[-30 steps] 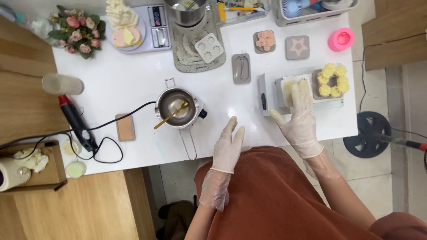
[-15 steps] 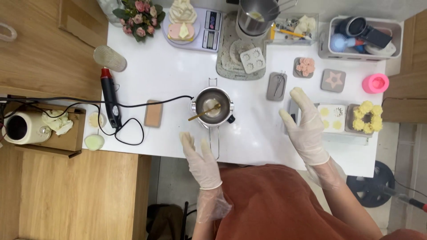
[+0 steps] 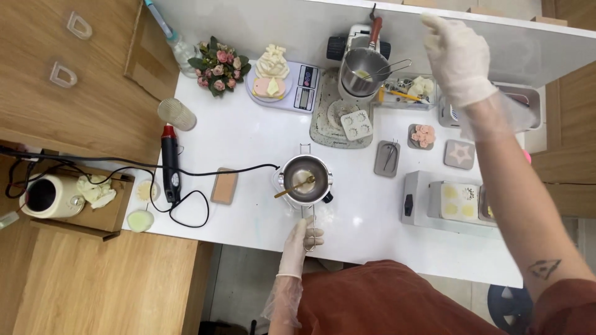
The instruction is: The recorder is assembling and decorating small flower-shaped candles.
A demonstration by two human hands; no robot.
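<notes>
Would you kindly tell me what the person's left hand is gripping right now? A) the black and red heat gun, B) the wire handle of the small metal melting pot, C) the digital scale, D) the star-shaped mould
B: the gloved left hand closes its fingers round the wire handle of the small metal melting pot at the table's near edge, while the right hand is raised far off.

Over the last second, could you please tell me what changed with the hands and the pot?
The left hand dropped to the melting pot's wire handle and took hold of it. The right hand left the mould tray and rose toward the far edge of the table. The pot and stirring stick stayed put.
</notes>
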